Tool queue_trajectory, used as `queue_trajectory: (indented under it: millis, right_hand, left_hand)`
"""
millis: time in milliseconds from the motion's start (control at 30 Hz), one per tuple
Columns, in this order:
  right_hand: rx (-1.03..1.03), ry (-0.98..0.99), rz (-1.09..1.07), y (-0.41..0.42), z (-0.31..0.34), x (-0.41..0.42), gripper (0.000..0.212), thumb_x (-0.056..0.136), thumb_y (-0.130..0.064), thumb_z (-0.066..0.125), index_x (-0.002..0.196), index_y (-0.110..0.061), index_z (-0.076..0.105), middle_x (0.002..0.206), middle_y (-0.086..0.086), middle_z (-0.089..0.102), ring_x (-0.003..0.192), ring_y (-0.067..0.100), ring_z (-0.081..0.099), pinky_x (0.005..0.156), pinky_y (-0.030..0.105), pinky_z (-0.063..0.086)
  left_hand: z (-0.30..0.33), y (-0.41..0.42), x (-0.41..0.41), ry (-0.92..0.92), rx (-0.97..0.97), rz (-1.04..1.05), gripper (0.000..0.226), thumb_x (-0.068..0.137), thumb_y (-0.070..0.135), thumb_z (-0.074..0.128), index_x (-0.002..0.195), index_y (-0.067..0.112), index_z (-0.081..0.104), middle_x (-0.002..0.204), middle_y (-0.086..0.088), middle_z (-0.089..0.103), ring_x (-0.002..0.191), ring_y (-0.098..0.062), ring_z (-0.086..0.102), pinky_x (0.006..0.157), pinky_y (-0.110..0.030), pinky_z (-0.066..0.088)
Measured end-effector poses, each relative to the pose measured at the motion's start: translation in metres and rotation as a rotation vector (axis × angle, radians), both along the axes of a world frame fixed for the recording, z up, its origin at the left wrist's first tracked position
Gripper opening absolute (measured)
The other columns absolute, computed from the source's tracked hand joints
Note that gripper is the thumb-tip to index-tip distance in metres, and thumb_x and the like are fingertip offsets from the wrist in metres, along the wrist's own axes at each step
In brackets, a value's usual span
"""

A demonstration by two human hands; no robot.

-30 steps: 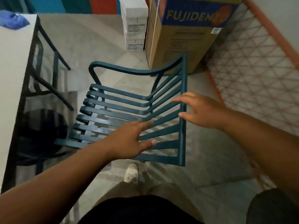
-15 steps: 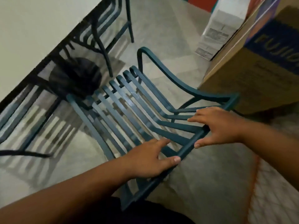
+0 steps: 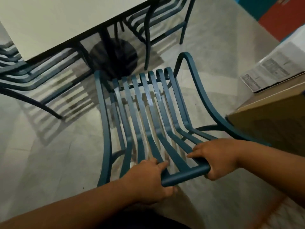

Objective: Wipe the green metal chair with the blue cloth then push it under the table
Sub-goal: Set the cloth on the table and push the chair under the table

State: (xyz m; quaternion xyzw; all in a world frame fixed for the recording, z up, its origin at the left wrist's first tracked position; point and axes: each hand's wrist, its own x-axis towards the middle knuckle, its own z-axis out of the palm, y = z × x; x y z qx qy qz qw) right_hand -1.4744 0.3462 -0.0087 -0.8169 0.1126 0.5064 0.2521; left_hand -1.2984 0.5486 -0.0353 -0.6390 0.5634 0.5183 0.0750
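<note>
Head view: chair (image 3: 145, 113) in both hands.

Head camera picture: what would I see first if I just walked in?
The slatted green metal chair fills the middle, its top rail gripped by the left hand and the right hand. Beyond its front edge stands the white table on a round black base.

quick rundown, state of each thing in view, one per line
green chair: upright on the floor, front near the table base, not yet under
left hand: grips the backrest top bar
right hand: grips the same bar
table: standing, two other chairs tucked under it
cardboard box: closed, beside the chair
</note>
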Motion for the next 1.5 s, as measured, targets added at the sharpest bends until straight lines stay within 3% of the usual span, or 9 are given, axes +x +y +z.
queue_trajectory:
  millis: [200,400,633,800,967,1067,1400,1467,1500]
  right_hand:
    - [0.055,-0.005,0.162,-0.007,-0.008,-0.003,0.085,0.087,-0.039,0.063,0.158,-0.041,0.017,0.167,-0.008,0.016,0.144,0.022,0.035,0.11,0.041,0.033]
    - [0.037,-0.072,0.313,-0.053,0.0,-0.024,0.079,0.09,-0.038,0.06,0.159,-0.039,0.021,0.167,-0.007,0.019,0.142,0.023,0.039,0.111,0.041,0.035]
    - [-0.044,-0.275,0.387,-0.114,-0.001,-0.045,0.048,0.091,-0.049,0.059,0.137,-0.043,0.046,0.114,-0.014,0.064,0.095,0.008,0.059,0.087,0.037,0.053]
    - [-0.174,-0.444,0.33,-0.145,-0.01,-0.048,0.074,0.08,-0.089,0.037,0.14,-0.046,0.045,0.105,-0.018,0.067,0.09,0.006,0.061,0.082,0.032,0.055]
    - [-0.25,-0.504,0.339,-0.147,-0.017,-0.049,0.102,0.065,-0.105,0.015,0.127,-0.039,0.061,0.099,-0.012,0.071,0.082,0.009,0.063,0.075,0.031,0.055]
    - [-0.261,-0.519,0.323,-0.147,-0.018,-0.048,0.11,0.06,-0.108,0.012,0.13,-0.039,0.061,0.099,-0.01,0.071,0.082,0.009,0.062,0.07,0.03,0.053]
    - [-0.251,-0.59,0.314,-0.159,-0.022,-0.025,0.11,0.061,-0.107,0.009,0.12,-0.035,0.068,0.08,-0.008,0.067,0.069,0.008,0.059,0.068,0.029,0.054]
    - [-0.252,-0.607,0.321,-0.161,-0.022,-0.018,0.108,0.063,-0.106,0.008,0.114,-0.034,0.07,0.072,-0.009,0.062,0.064,0.008,0.058,0.065,0.027,0.054]
    - [-0.253,-0.617,0.321,-0.163,-0.023,-0.014,0.107,0.063,-0.106,0.008,0.112,-0.034,0.07,0.07,-0.009,0.061,0.062,0.007,0.057,0.064,0.026,0.053]
  left_hand:
    - [0.004,0.004,-0.009,-0.09,-0.059,0.058,0.095,0.074,0.089,0.036,0.154,0.038,0.031,0.148,0.004,0.05,0.13,-0.023,0.051,0.107,-0.042,0.043]
    - [0.015,-0.027,-0.057,-0.112,-0.023,0.218,0.093,0.076,0.09,0.036,0.154,0.038,0.034,0.147,0.004,0.052,0.128,-0.02,0.052,0.106,-0.042,0.043]
    - [0.01,-0.063,-0.109,-0.153,-0.051,0.482,0.1,0.072,0.096,0.036,0.153,0.038,0.037,0.129,0.006,0.065,0.112,-0.018,0.06,0.093,-0.038,0.052]
    - [0.01,-0.074,-0.113,-0.3,-0.1,0.567,0.109,0.065,0.104,0.023,0.149,0.037,0.044,0.129,0.005,0.064,0.114,-0.02,0.06,0.092,-0.041,0.053]
    - [0.011,-0.057,-0.124,-0.598,-0.083,0.646,0.132,0.054,0.109,0.002,0.157,0.033,0.033,0.155,0.001,0.047,0.148,-0.032,0.031,0.12,-0.062,-0.001]
    - [0.013,-0.058,-0.122,-0.682,-0.15,0.613,0.129,0.059,0.108,0.004,0.154,0.028,0.04,0.151,-0.003,0.053,0.148,-0.033,0.033,0.116,-0.066,-0.005]
    - [0.004,-0.072,-0.103,-0.779,-0.356,0.652,0.106,0.075,0.099,0.031,0.129,0.016,0.07,0.116,-0.012,0.074,0.119,-0.041,0.063,0.105,-0.068,0.04]
    - [0.004,-0.073,-0.096,-0.742,-0.329,0.691,0.099,0.071,0.102,0.027,0.102,0.023,0.079,0.089,-0.004,0.075,0.086,-0.03,0.07,0.075,-0.048,0.056]
    - [0.003,-0.075,-0.093,-0.751,-0.357,0.704,0.091,0.071,0.102,0.027,0.077,0.025,0.074,0.068,0.003,0.066,0.064,-0.019,0.061,0.057,-0.034,0.049]
